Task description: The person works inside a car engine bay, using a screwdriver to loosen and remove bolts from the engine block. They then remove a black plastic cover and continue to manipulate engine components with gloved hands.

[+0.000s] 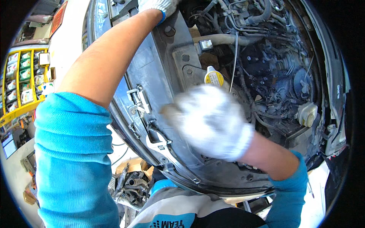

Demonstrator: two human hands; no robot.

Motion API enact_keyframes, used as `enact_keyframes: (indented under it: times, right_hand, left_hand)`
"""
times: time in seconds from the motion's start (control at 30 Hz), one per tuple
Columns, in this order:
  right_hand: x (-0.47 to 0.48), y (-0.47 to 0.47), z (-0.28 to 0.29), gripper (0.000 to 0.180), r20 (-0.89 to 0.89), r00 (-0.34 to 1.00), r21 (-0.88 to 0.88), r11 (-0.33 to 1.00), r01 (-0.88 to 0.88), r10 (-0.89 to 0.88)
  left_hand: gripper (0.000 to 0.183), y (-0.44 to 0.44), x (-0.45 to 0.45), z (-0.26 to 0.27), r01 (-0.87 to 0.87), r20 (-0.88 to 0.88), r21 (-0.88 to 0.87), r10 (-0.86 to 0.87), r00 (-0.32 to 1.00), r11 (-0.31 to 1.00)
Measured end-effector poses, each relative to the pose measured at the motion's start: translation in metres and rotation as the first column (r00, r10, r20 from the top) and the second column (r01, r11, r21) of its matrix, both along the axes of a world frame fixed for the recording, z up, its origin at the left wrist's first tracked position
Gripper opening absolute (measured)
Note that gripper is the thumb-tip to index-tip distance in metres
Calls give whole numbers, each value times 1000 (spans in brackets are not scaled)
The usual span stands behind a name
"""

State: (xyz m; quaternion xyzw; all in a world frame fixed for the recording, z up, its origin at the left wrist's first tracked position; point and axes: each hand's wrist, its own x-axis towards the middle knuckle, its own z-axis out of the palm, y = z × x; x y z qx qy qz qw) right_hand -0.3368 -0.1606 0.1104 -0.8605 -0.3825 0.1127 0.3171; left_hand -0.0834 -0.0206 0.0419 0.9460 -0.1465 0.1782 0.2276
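Observation:
My left hand (pixel 159 7), in a white knit glove, reaches to the front panel of an open car engine bay. The picture's top edge cuts off its fingers. My right hand (pixel 211 122), also gloved in white, is blurred above the black plastic radiator cover (pixel 142 58). Its thumb side looks brownish; whether it holds anything is unclear. Just beyond this hand shows a radiator cap (pixel 214 77) with a yellow label. The metal hood latch (pixel 139 101) sits on the front panel to its left. Near the latch, an adjustable wrench (pixel 161 145) lies along the front edge.
A thin light rod (pixel 234 61) slants across the engine bay. Hoses and wiring surround the engine (pixel 256 62), with a whitish fluid reservoir (pixel 308 114) at the right. Used parts (pixel 132 183) are piled below the bumper. A yellow shelf (pixel 18 77) of bottles stands far left.

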Motion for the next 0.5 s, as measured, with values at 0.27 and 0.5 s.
enact_keyframes:
  times: [0.27, 0.5]
  right_hand:
    - [37, 86, -45, 20, 68, 996, -183, 981, 69, -57]
    - [32, 101, -58, 22, -88, 991, -257, 964, 72, -98]
  left_hand:
    - [39, 6, -6, 1, 21, -107, -1, -21, 994, 1000]
    - [41, 0, -6, 1, -14, -45, -62, 12, 999, 998]
